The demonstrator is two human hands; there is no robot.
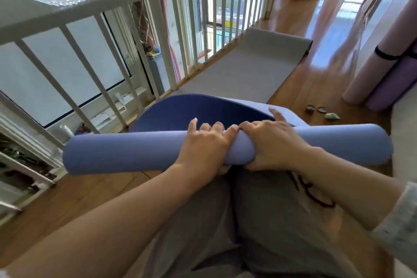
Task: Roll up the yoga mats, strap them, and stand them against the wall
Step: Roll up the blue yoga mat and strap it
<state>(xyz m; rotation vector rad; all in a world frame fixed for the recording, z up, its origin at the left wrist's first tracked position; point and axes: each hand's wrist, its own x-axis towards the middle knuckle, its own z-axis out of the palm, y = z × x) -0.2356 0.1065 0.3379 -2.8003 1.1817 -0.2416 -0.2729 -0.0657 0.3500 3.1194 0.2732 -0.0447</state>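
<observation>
Left hand and right hand clasp the blue mat, mostly rolled, unstrapped. Beyond it the grey mat lies flat; to its right a strapped pink roll already stands.

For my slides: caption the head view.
Partly rolled blue yoga mat gripped by left hand and right hand; grey mat flat beyond.

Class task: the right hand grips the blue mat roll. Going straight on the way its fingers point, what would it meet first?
Most likely the unrolled flap of the blue mat, arching up just beyond the right hand. One fingertip seems to touch it. Depth is unclear.
</observation>
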